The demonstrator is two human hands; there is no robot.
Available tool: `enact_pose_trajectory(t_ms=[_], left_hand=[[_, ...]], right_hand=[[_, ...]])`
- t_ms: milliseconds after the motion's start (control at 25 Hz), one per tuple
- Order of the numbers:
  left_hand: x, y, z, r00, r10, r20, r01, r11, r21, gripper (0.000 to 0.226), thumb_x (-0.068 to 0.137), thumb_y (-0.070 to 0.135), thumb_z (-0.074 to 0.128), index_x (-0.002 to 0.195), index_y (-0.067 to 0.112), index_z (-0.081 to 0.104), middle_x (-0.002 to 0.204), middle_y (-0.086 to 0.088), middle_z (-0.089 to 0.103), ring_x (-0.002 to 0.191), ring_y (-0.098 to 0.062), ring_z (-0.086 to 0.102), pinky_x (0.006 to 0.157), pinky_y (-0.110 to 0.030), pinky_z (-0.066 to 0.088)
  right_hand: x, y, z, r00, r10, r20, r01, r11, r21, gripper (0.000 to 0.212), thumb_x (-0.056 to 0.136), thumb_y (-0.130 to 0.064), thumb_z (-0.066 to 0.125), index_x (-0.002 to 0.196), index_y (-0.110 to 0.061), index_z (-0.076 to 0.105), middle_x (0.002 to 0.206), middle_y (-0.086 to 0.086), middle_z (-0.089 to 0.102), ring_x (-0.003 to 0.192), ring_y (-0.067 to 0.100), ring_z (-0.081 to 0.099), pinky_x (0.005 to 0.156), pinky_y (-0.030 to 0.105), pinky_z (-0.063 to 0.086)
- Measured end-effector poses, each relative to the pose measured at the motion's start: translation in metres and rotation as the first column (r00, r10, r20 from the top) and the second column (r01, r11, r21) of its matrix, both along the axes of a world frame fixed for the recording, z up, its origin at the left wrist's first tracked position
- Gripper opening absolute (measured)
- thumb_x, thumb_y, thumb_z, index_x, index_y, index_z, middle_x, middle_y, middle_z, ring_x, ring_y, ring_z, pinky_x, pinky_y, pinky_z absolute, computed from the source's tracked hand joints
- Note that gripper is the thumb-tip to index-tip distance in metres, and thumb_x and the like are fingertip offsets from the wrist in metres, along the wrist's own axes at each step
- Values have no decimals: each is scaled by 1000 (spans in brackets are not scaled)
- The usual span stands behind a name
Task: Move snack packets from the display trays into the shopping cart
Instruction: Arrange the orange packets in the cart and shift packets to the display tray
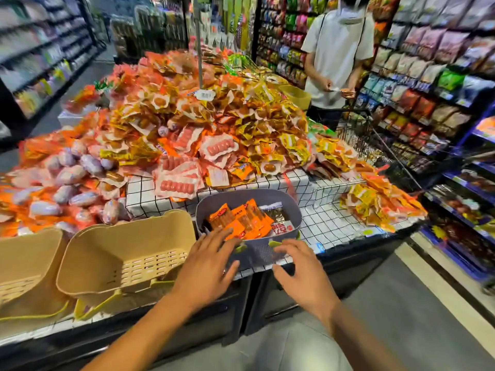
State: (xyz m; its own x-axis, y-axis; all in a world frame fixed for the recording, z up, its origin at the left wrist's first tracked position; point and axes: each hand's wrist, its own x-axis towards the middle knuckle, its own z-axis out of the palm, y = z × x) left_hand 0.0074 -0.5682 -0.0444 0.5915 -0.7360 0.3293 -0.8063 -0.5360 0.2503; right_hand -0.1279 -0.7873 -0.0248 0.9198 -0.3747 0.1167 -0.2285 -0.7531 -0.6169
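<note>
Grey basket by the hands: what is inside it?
Inside the grey basket lie orange snack packets, a dark packet and a red-and-white packet. Whatever lies beneath them is covered.

Grey floor (401, 330) lies below the right grip (297, 274); packed shelves (428, 76) rise to its right, blurred shelves (40, 49) far left of the left grip (211, 261).

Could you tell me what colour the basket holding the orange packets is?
The basket is grey, with yellow-green handle tabs, seen in the head view.
</note>
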Motion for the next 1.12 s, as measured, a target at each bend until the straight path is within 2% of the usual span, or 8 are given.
enact_pose_trajectory(t_ms=[120,280,520,600,760,920,1000,1120], left_hand=[[28,-14,-11,999,49,0,-49,997,63,46,99,53,41,139,33,51,153,3,48,148,-25,39,121,-52,32],[37,-19,-29,995,64,74,-76,983,167,50,98,56,45,135,25,59,144,-1,59,138,-28,51,119,-55,29],[35,-21,-26,991,90,96,-107,976,191,52,98,59,45,135,24,57,143,2,58,137,-24,51,119,-53,24],[35,-18,-24,993,103,50,-111,976,187,56,101,61,41,143,26,52,145,5,57,139,-20,49,121,-50,21],[38,-17,-16,988,133,-80,-128,989,69,60,104,60,35,154,28,40,150,7,52,144,-13,41,127,-35,11],[44,-15,3,909,115,-401,-236,933,-270,51,103,46,52,151,37,39,152,18,45,143,5,35,116,-10,21],[51,-16,13,799,84,-595,-417,791,-448,47,103,31,60,147,36,45,146,22,51,134,10,45,108,-11,36],[66,-27,30,433,-228,-872,-709,511,-486,44,98,23,67,139,24,51,135,3,66,122,-8,64,102,-28,50]], right_hand=[[49,-23,9,1000,10,1,-10,999,-38,27,88,-32,65,114,-36,65,119,-18,55,115,5,52,102,32,45],[121,-23,13,995,41,-96,-55,986,-157,24,89,-41,59,112,-36,65,105,-15,67,102,10,62,87,38,52],[193,4,-1,938,111,-330,-258,857,-447,55,84,-66,61,126,-31,60,123,-2,63,119,23,57,95,40,47],[197,-2,-3,933,118,-339,-275,843,-463,53,85,-64,63,126,-31,61,121,-2,64,118,23,59,92,39,48],[193,-35,7,900,154,-407,-286,914,-288,29,89,-50,67,106,-26,67,97,0,66,97,26,67,72,36,52],[178,-65,33,902,122,-414,-176,980,-94,31,93,-39,67,122,-30,60,115,-3,63,91,19,64,70,30,44],[172,-63,47,929,140,-343,-116,989,89,25,95,-33,66,119,-30,58,108,-9,62,88,11,62,69,29,46],[169,-22,63,949,252,-191,-140,875,463,15,97,-25,66,111,-24,61,102,-10,67,91,7,65,79,27,52]])
